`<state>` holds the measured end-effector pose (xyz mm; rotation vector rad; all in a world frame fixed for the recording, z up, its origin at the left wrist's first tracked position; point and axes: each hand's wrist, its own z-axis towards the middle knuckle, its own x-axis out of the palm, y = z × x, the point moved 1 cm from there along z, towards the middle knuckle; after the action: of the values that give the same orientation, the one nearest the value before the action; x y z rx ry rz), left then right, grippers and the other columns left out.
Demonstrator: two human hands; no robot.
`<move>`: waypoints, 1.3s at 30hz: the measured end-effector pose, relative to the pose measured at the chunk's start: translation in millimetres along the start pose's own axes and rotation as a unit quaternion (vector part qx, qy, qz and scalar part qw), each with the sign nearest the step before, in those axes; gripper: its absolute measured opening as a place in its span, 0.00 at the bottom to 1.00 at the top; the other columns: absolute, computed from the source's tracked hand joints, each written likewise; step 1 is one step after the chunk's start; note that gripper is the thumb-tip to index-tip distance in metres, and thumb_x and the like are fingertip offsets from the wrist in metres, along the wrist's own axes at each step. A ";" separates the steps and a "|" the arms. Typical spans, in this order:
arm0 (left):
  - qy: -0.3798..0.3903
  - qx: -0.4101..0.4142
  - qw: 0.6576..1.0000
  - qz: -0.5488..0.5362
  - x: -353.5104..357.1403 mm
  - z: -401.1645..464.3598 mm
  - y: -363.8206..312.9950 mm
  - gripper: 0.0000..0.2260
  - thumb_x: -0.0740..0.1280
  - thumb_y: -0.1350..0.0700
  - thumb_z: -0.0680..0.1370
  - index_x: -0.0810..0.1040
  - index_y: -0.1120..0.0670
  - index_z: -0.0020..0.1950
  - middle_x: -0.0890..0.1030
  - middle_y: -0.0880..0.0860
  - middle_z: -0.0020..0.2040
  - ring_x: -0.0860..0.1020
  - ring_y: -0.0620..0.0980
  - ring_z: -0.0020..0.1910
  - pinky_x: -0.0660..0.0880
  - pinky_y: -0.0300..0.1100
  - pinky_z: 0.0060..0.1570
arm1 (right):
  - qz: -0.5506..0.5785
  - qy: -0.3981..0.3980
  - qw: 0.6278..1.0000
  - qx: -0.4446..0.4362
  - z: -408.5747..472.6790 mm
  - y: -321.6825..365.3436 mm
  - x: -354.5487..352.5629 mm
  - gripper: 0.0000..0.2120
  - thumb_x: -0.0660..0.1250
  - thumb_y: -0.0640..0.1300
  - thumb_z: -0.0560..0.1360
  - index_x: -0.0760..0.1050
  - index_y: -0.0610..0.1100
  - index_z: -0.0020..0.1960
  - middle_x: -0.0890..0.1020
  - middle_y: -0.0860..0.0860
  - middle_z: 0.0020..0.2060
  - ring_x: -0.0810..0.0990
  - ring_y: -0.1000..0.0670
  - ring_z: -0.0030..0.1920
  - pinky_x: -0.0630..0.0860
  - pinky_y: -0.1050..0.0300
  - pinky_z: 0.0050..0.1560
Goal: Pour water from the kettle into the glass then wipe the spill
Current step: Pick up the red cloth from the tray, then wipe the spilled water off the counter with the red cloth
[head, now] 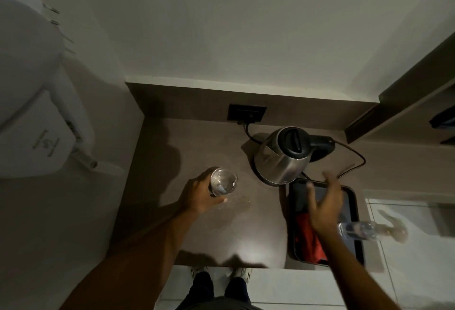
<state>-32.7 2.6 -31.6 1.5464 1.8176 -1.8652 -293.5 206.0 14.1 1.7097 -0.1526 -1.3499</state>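
Note:
A steel kettle (283, 155) with a black lid and handle stands on its base at the back right of the brown counter (187, 233). A clear glass (223, 181) with water in it stands left of the kettle, and my left hand (197, 195) is wrapped around its left side. A small wet patch (237, 201) glistens on the counter just right of my left thumb. My right hand (325, 205) hovers with fingers spread over a dark tray (354, 198), above a red cloth (309, 238) lying in it.
A black cord (354, 161) runs from the wall socket (247, 112) around the kettle. A plastic water bottle (358, 230) lies at the tray's right edge. A white appliance (37, 112) hangs on the left wall. The counter's front edge is near my feet.

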 end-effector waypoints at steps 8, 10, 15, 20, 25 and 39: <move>0.001 -0.019 1.000 -0.014 4.5 0.5 -0.8 0.44 0.84 0.47 0.58 0.72 0.46 0.72 0.84 0.50 0.59 0.82 0.51 0.55 0.77 0.42 0.56 | -0.238 0.154 0.959 0.006 -84.9 -88.5 9.2 0.37 0.47 0.67 0.74 0.60 0.50 0.78 0.56 0.45 0.79 0.58 0.37 0.76 0.63 0.29 0.65; 0.005 -0.019 1.000 -0.015 3.3 0.3 -2.6 0.44 0.84 0.46 0.58 0.72 0.46 0.72 0.84 0.50 0.59 0.82 0.52 0.55 0.78 0.44 0.56 | -0.246 0.152 0.957 0.002 -79.3 -89.7 8.7 0.37 0.49 0.66 0.74 0.63 0.48 0.77 0.58 0.43 0.78 0.59 0.35 0.75 0.65 0.28 0.63; 0.012 -0.023 0.999 -0.023 6.2 -2.1 -1.5 0.43 0.84 0.47 0.60 0.71 0.46 0.72 0.83 0.50 0.61 0.81 0.53 0.58 0.79 0.49 0.56 | -0.279 0.157 0.947 -0.015 -69.7 -91.1 9.6 0.31 0.66 0.57 0.73 0.72 0.40 0.70 0.73 0.34 0.67 0.71 0.28 0.65 0.73 0.29 0.57; 0.018 0.013 0.999 -0.029 1.2 -8.1 0.6 0.43 0.84 0.52 0.60 0.70 0.48 0.72 0.78 0.52 0.67 0.76 0.54 0.65 0.75 0.53 0.63 | -0.278 0.182 0.943 0.019 -54.0 -73.6 7.0 0.30 0.71 0.33 0.71 0.70 0.41 0.72 0.73 0.33 0.66 0.72 0.31 0.64 0.73 0.36 0.63; 0.014 -0.005 0.999 0.034 -12.7 -22.7 34.1 0.42 0.79 0.47 0.69 0.63 0.53 0.79 0.65 0.54 0.79 0.65 0.56 0.76 0.66 0.56 0.72 | -0.173 0.122 0.977 0.014 -51.9 -37.8 3.4 0.26 0.71 0.35 0.71 0.73 0.41 0.68 0.79 0.36 0.60 0.78 0.35 0.57 0.76 0.40 0.60; -0.004 0.047 0.964 0.263 -23.4 -63.2 139.0 0.29 0.50 0.38 0.82 0.56 0.48 0.80 0.52 0.54 0.82 0.50 0.53 0.81 0.50 0.51 0.76 | -0.198 0.088 0.974 -0.062 -92.3 22.9 145.7 0.29 0.65 0.46 0.76 0.65 0.42 0.75 0.67 0.37 0.73 0.64 0.35 0.73 0.62 0.36 0.72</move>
<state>108.3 1.8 -94.7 1.8202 1.1618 -1.7036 -151.4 159.7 -74.8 1.8031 0.3853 -1.4445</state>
